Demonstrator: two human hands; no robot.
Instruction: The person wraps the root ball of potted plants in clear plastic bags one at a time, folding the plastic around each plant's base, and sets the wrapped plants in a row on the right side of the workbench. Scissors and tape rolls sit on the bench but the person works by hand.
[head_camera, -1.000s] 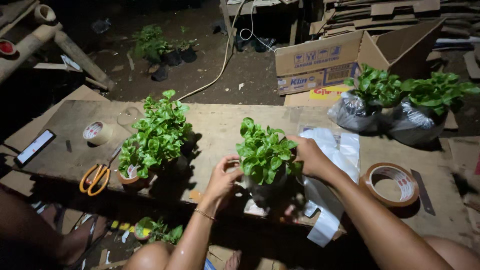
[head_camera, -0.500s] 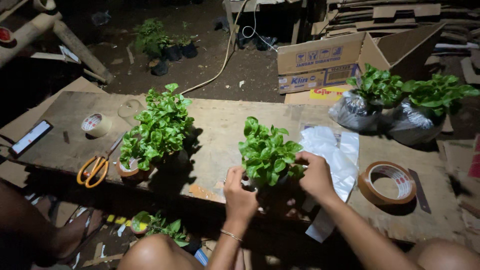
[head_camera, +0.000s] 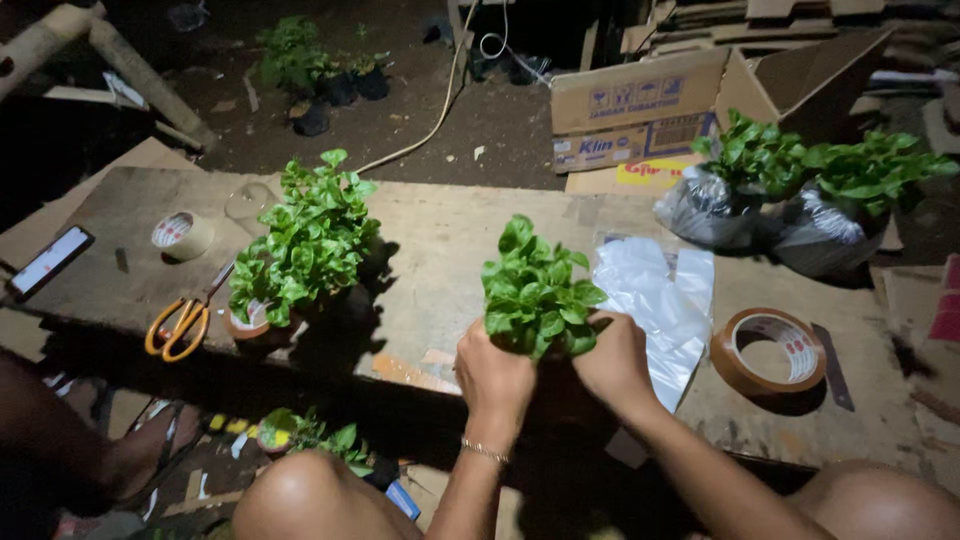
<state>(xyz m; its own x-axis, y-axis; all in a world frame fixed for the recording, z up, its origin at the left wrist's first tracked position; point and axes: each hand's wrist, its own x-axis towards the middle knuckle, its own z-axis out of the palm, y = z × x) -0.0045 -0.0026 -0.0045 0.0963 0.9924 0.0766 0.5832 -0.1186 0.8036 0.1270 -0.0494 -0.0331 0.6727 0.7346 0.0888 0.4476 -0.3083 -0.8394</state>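
Both hands, the left hand (head_camera: 495, 378) and right hand (head_camera: 612, 362), wrap tight around the small green plant (head_camera: 538, 292), so keep it straight up and squeeze softly.

Single head view, looking steeply down, close over wooden board (head_camera: 450, 240)

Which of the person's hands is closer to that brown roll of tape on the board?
The right hand. It sits just left of the brown tape roll, with the clear plastic sheet between them. The left hand is farther off, on the leafy plant's other side.
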